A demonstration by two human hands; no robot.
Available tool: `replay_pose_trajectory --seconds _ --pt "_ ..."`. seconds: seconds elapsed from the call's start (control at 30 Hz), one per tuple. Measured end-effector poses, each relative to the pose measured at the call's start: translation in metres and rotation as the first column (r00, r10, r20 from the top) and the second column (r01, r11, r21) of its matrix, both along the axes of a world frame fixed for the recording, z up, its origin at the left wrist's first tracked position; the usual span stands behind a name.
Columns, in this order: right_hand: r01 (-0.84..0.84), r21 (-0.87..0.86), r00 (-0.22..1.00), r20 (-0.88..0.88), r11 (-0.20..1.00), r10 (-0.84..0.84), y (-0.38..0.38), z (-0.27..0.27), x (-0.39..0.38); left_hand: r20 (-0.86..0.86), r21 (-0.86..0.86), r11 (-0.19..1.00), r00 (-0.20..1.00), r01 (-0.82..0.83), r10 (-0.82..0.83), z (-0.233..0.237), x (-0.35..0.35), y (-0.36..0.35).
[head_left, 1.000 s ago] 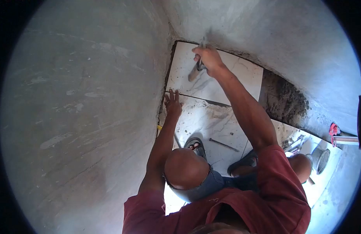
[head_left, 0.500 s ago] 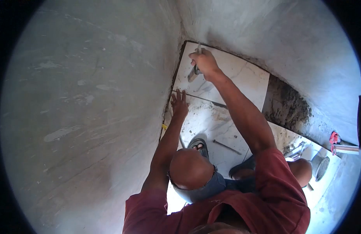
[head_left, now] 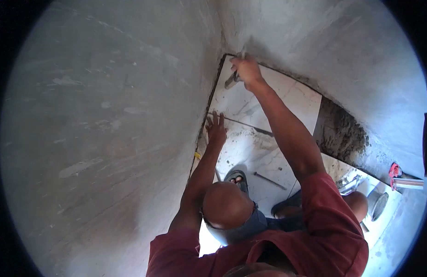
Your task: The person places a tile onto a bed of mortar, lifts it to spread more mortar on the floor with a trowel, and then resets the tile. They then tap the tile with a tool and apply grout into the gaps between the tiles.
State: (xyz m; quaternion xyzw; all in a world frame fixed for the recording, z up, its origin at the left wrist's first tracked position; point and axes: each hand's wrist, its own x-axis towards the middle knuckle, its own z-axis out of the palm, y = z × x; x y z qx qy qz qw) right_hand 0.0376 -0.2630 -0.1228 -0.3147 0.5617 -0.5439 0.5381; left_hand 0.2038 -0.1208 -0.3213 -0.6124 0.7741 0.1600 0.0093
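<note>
My right hand (head_left: pixel 249 74) is closed round a short hand tool (head_left: pixel 231 81). Its blocky grey-brown end points down and left, and a pale part sticks out above the fingers; the grip hides its exact kind. Hand and tool are over the marbled white floor tile (head_left: pixel 287 94) in the corner, close to its far edge. Fingers spread, my left hand (head_left: pixel 216 131) rests flat by the left wall, its fingertips at the joint between this tile and the dirt-smeared nearer tile (head_left: pixel 243 143). Nothing is held in it.
Plastered walls (head_left: pixel 112 106) meet at the corner. To the right lies a mortar-covered gap (head_left: pixel 338 127). A thin metal rod (head_left: pixel 270 180) lies near my sandalled foot (head_left: pixel 236 177). Further right are a round metal container (head_left: pixel 377 205), metal tools (head_left: pixel 349 184) and a red cloth-like item (head_left: pixel 394 171).
My right hand and the tool have moved slightly across the tile towards the far wall. My left hand stays spread at the joint. The whole view has shifted a little.
</note>
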Motion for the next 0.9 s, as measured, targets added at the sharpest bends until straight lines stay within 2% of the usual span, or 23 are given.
replay_pose_trajectory --seconds 0.03,0.07,0.1,0.17,0.2,0.27,0.3,0.37,0.4,0.43,0.5,0.53,0.57,0.6,0.63,0.67,0.7,0.77,0.8,0.83,0.9 --pt "-0.078 0.077 0.987 -0.137 0.994 0.088 -0.006 0.001 0.000 0.018 0.023 1.000 1.000 -0.006 0.006 0.001 -0.001 -0.001" --pt "-0.158 0.099 0.981 -0.093 0.982 0.167 -0.010 -0.001 -0.001 0.035 0.053 0.998 0.999 -0.013 0.011 0.000 -0.002 -0.004" --pt "-0.160 0.103 0.981 -0.094 0.982 0.169 -0.005 0.004 0.000 0.034 0.057 0.998 0.999 -0.014 0.012 0.002 -0.003 -0.005" --pt "-0.029 -0.036 0.998 0.048 0.999 0.031 0.006 0.016 0.008 0.027 0.042 0.999 1.000 -0.012 0.010 0.007 -0.003 -0.002" --pt "-0.035 -0.020 0.998 0.054 0.999 0.036 0.009 0.006 0.011 0.033 0.058 0.998 0.999 -0.017 0.015 0.002 0.000 0.005" --pt "-0.181 0.103 0.966 -0.168 0.978 0.197 0.004 -0.004 0.012 0.006 -0.008 1.000 1.000 0.003 -0.003 -0.001 0.000 0.000" --pt "-0.177 0.090 0.966 -0.173 0.980 0.190 0.002 0.006 0.011 0.003 -0.022 1.000 1.000 0.007 -0.007 0.002 -0.002 -0.005" --pt "-0.188 0.053 0.982 -0.007 0.981 0.188 0.008 0.017 0.013 -0.007 0.071 0.997 0.999 -0.031 0.031 0.003 -0.003 -0.002" --pt "-0.107 -0.061 0.989 0.098 0.992 0.112 0.012 0.016 0.017 -0.010 0.073 0.997 0.999 -0.041 0.042 0.000 -0.003 -0.006" --pt "-0.118 -0.052 0.988 0.099 0.992 0.123 0.011 0.006 0.020 -0.014 0.035 0.999 0.999 -0.033 0.034 -0.003 -0.003 -0.007" --pt "-0.138 0.032 0.982 -0.124 0.990 0.141 0.010 -0.007 0.023 -0.015 0.000 1.000 1.000 -0.015 0.015 -0.004 0.001 0.005" --pt "-0.233 0.133 0.945 -0.205 0.963 0.256 0.004 -0.002 0.018 -0.020 0.017 1.000 0.999 -0.025 0.025 -0.002 0.000 0.002" --pt "-0.234 0.117 0.943 -0.216 0.965 0.254 0.002 0.001 0.014 -0.024 0.040 0.999 0.999 -0.033 0.034 -0.003 0.000 -0.002" --pt "-0.226 0.048 0.965 -0.127 0.973 0.231 0.009 0.008 0.014 -0.049 0.087 0.996 0.998 -0.029 0.034 0.002 -0.001 -0.002" --pt "-0.220 -0.023 0.975 -0.037 0.975 0.219 0.013 0.016 0.015 -0.054 0.083 0.996 0.998 -0.039 0.044 -0.001 0.000 -0.006" --pt "-0.136 -0.077 0.991 -0.004 0.988 0.136 0.019 0.023 0.018 -0.024 0.037 0.999 0.999 -0.036 0.037 -0.003 0.000 -0.006" --pt "-0.140 -0.066 0.990 -0.002 0.988 0.140 0.022 0.018 0.020 0.011 -0.002 1.000 1.000 -0.021 0.021 -0.006 0.002 0.001" --pt "-0.182 0.137 0.970 -0.136 0.974 0.201 0.013 -0.001 0.018 -0.018 -0.024 0.999 0.999 -0.027 0.027 -0.019 0.007 0.009" --pt "-0.149 0.119 0.947 -0.269 0.982 0.176 0.009 0.007 0.023 -0.052 -0.057 0.997 0.998 -0.042 0.039 -0.017 0.005 0.002" --pt "-0.141 0.111 0.947 -0.274 0.984 0.167 0.012 0.013 0.019 -0.056 -0.066 0.997 0.998 -0.035 0.031 -0.018 0.004 -0.002" --pt "-0.116 -0.021 0.993 -0.019 0.993 0.116 0.029 0.022 0.017 0.006 -0.076 0.996 0.999 -0.041 0.042 -0.019 0.004 0.001"
